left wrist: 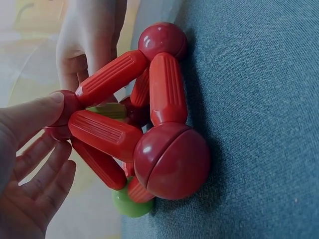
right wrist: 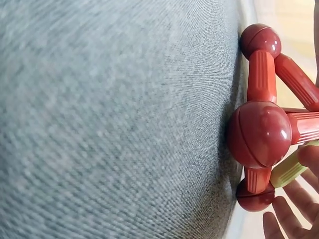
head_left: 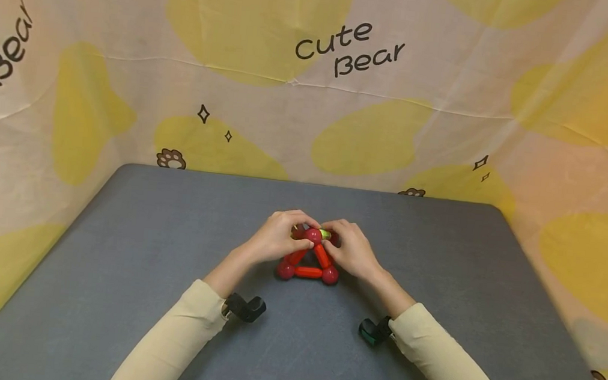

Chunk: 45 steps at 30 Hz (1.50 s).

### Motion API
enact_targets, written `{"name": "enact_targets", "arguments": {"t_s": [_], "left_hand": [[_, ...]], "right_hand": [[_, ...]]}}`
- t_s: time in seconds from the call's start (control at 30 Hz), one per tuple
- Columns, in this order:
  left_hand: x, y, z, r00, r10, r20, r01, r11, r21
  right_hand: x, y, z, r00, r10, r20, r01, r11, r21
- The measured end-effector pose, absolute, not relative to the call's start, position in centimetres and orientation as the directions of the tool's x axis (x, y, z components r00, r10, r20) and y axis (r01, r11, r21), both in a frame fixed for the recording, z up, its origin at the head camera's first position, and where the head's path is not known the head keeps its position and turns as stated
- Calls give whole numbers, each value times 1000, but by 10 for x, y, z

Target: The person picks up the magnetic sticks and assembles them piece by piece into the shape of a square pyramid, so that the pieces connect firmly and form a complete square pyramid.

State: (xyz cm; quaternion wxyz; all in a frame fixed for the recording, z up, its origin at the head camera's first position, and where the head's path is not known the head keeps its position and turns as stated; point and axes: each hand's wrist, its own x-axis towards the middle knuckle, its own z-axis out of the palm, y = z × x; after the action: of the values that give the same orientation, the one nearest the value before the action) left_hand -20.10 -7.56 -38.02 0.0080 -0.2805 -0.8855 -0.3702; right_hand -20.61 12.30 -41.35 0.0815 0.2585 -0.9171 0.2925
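Observation:
A pyramid of red magnetic rods (left wrist: 107,132) and dark red balls (left wrist: 172,162) stands on the grey table. My left hand (head_left: 278,236) pinches the dark red top ball (head_left: 313,235) between thumb and fingers. From the other side, my right hand (head_left: 352,248) pinches a yellow-green rod (right wrist: 289,169) that slopes from the top towards a rear base ball (right wrist: 255,194). Whether the rod's upper end touches the top ball is hidden by the fingers. A light green ball (left wrist: 130,204) sits at another base corner, seen in the left wrist view.
The grey table (head_left: 171,214) has rounded far corners. Behind and beside it hangs a cream cloth (head_left: 267,108) with yellow patches and lettering. Dark straps with black devices (head_left: 246,308) sit on both wrists, above the tabletop.

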Motion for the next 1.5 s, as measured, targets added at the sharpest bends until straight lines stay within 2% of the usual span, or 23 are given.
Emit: {"name": "enact_targets", "arguments": {"t_s": [0.83, 1.1, 1.23, 1.5], "left_hand": [[-201, -76, -383, -857, 470, 212, 475, 558, 681], [-192, -90, -386, -860, 449, 242, 472, 520, 712], [-185, -103, -391, -887, 416, 202, 425, 560, 711], [-172, -124, -405, -896, 437, 85, 397, 698, 595]], "right_hand": [[-206, 121, -417, -849, -425, 315, -528, 702, -477], [-200, 132, -414, -871, -418, 258, -488, 677, -551], [-193, 142, -414, -880, -418, 225, -467, 674, -573], [-178, 156, -420, -855, -497, 147, -494, 698, -519]]}}
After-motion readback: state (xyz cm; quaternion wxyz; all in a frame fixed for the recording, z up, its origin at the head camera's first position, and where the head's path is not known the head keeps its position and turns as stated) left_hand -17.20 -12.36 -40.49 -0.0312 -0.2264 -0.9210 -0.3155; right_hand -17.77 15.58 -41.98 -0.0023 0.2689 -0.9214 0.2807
